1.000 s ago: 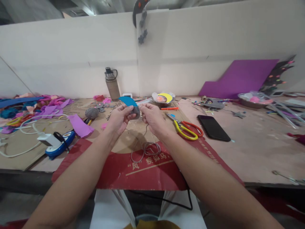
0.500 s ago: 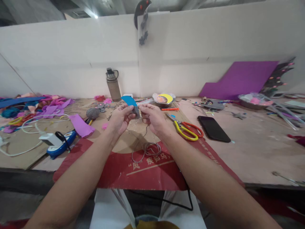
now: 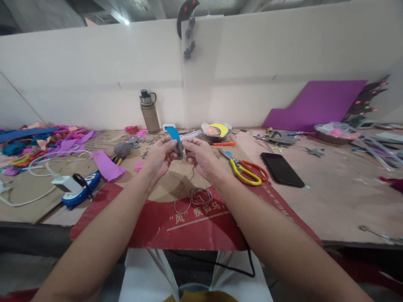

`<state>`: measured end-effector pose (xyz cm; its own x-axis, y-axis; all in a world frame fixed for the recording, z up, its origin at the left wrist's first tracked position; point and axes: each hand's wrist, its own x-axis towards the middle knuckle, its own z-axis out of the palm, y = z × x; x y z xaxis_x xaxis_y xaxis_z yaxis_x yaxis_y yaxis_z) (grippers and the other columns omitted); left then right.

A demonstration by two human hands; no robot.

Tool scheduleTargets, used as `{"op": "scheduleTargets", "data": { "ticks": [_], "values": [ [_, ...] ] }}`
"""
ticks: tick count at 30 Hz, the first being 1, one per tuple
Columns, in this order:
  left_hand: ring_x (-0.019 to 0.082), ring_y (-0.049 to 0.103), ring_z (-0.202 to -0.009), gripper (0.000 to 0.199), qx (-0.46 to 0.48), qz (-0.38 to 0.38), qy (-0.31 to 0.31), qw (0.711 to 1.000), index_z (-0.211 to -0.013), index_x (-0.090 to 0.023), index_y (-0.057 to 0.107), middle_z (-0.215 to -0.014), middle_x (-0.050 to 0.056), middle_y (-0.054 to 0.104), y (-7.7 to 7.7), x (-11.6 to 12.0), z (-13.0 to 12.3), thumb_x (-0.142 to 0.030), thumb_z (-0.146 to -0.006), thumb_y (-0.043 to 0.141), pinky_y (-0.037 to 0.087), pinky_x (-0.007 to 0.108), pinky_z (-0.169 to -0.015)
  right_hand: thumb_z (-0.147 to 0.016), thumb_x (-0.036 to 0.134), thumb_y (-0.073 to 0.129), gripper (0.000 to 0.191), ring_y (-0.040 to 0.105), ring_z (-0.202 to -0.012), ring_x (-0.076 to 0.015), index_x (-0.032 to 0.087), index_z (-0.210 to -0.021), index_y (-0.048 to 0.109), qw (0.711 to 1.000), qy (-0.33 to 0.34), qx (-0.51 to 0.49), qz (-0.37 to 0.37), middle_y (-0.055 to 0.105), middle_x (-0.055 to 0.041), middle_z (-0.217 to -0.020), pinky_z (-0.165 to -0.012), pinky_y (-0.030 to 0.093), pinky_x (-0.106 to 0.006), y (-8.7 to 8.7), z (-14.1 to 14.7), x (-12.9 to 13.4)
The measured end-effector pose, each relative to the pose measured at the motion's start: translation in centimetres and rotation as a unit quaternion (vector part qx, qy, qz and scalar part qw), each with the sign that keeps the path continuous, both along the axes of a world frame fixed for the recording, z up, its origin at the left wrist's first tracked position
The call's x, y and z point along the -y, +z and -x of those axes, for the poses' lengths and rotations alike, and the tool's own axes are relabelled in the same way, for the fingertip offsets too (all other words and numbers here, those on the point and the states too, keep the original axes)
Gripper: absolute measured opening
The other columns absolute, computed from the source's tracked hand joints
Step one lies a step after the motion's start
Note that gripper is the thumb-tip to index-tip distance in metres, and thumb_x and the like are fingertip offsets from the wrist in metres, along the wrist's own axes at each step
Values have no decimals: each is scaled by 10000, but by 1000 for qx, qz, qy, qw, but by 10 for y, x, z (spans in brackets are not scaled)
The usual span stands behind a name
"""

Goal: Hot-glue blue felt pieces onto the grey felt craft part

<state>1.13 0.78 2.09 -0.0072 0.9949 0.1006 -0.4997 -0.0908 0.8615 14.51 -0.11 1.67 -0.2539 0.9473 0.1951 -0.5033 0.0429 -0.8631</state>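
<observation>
Grey yarn (image 3: 192, 194) lies looped on red cardboard (image 3: 201, 237) over the counter (image 3: 333, 197). Above, the left hand (image 3: 161, 156) pinches a blue-and-grey strip (image 3: 175, 136); the right hand (image 3: 201, 154), fingertips closed by the strip's edge, grips yarn. Beyond stands a bottle (image 3: 150, 116).

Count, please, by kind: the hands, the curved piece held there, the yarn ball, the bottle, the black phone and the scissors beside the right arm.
Hands (left hand, right hand): 2
Held curved piece: 1
Yarn ball: 1
Bottle: 1
Black phone: 1
Scissors: 1
Total: 7
</observation>
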Motion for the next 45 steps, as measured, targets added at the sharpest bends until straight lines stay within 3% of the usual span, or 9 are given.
{"op": "scheduleTargets", "data": {
  "ticks": [9,14,18,23,30,38,45],
  "values": [
    [114,604,-523,359,-55,-48,26,997,-873,-189,504,-661,-20,652,-5,2,-1,-169,-654,788,435,187,-413,-673,262,706,179,238,-445,-21,173,-721,559,1000,-8,10,-2,399,95,-554,-422,139,-188,0,0,-1],
    [100,583,-508,309,-77,-92,38,992,-801,-183,520,-640,-20,640,-9,1,-3,-219,-661,792,465,193,-448,-643,270,705,189,235,-437,-21,175,-704,555,1000,-24,16,0,402,97,-543,-415,138,-190,-1,1,-2],
    [78,536,-461,210,-91,-60,25,994,-724,-148,553,-592,-10,612,-10,0,-3,-196,-695,755,449,186,-444,-628,287,705,195,232,-427,-24,175,-708,566,999,-41,32,14,385,101,-521,-412,135,-201,-8,4,-6],
    [71,566,-491,219,-15,1,65,998,-694,-142,541,-605,-13,626,-11,-4,-2,-78,-657,747,426,157,-441,-633,300,706,222,227,-424,-23,175,-741,558,998,-37,45,37,351,112,-514,-413,124,-203,-16,7,-10],
    [73,603,-555,181,0,0,-5,1000,-736,-119,640,-683,11,675,-10,-4,0,-39,-626,758,480,150,-490,-630,272,694,204,220,-428,-19,170,-751,565,998,-29,25,42,382,110,-527,-413,124,-194,-11,3,-6],
    [51,541,-459,208,-50,30,18,998,-745,-142,617,-616,-22,630,-4,2,0,-92,-620,775,325,113,-348,-628,278,706,216,194,-411,-19,180,-730,543,999,-12,10,48,329,120,-505,-413,83,-199,-11,3,-6],
    [81,618,-591,134,-21,6,8,1000,-768,-138,621,-712,6,665,-6,2,-1,-87,-694,721,506,159,-502,-639,273,699,224,206,-409,-16,176,-757,535,998,-11,14,52,359,119,-513,-409,91,-187,-11,3,-7]
  ]
}}
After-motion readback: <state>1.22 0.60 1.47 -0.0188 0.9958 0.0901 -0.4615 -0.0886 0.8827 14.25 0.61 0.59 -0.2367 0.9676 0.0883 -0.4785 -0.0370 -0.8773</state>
